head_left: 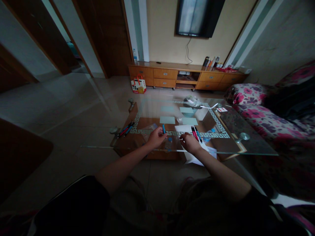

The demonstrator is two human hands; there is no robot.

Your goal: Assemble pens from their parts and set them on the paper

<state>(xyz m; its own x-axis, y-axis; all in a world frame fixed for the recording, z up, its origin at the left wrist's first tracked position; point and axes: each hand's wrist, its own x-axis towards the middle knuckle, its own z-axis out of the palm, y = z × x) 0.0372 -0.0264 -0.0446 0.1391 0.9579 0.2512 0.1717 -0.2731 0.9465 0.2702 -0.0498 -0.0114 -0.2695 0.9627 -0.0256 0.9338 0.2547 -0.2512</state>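
My left hand is closed around a blue pen, held upright over the glass table. To its right, my right hand has its fingers curled together in a pinch. Whatever might be in that pinch is too small and dark to make out. Just beyond the right hand, red and blue pens lie on white paper. Another bunch of pens lies at the table's left side. Near the left hand is a crumpled clear plastic bag.
A bowl with a plastic bag sits toward the far side of the table. A card lies at the right. Beyond stand a TV cabinet and a paper bag. A flowered sofa flanks the right side.
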